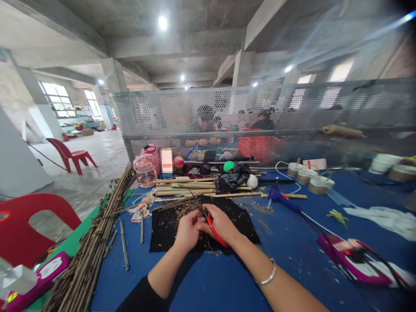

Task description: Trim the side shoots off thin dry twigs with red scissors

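My right hand (222,223) is closed around red-handled shears (216,234); their blades are mostly hidden by the fingers. Close beside it, my left hand (188,232) is closed with its fingertips around what looks like a thin dark twig (200,207). Both hands meet above a black cloth (162,232) laid on the blue tabletop (208,286). Twig clippings (184,211) are heaped and scattered over the cloth, and several thin twigs (177,203) lie along its far edge.
Long sticks (87,255) form a bundle at the table's left side. Behind the cloth lie pale bamboo sticks (185,186), a white ball (252,181) and a blue glue gun (281,198). A purple power strip (354,264) sits right. A perforated metal screen (182,112) stands behind.
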